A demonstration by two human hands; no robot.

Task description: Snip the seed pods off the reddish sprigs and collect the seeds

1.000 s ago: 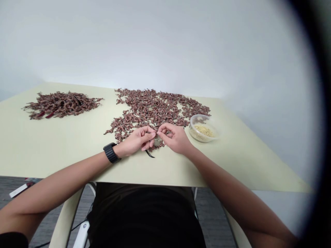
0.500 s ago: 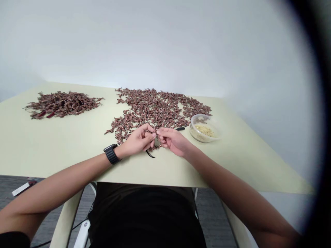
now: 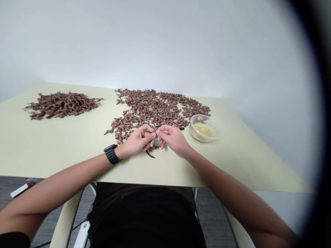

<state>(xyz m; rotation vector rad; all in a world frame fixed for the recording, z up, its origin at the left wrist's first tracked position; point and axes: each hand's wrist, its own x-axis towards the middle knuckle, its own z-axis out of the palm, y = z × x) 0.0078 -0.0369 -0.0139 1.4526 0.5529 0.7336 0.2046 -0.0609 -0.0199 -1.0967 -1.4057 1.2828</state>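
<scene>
Grip: the left hand (image 3: 138,139) and right hand (image 3: 172,137) are drawn close, both in a narrow pinch, their fingertips (image 3: 153,135) meeting at the middle. Whatever lies between them is too small and too hidden to tell.

Pieces: a broad spread of small crinkled reddish-brown pieces (image 3: 155,110) lies directly beyond the grip, its nearest edge running under and just past the left hand's fingers.

Handling: judging by their look, each piece should be very light and thin, somewhat stiff yet easily bent, and perhaps fragile. They seem prone to snagging on one another, so fingertip pads at a free end would suit best, taking one from the loose outer fringe of the spread rather than from its dense middle.

Near the grip: a thin curved black strip (image 3: 150,154) lies just below the hands, and a dark tip (image 3: 182,128) pokes out just beyond the right hand — what it belongs to cannot be told.

Right of the grip: a clear plastic tub (image 3: 192,129) holds pale yellow granules (image 3: 203,130).

Left of the grip: a second, denser heap (image 3: 63,105) sits well apart on the pale table (image 3: 51,155) — past the black wristwatch (image 3: 111,154) on the left wrist.
</scene>
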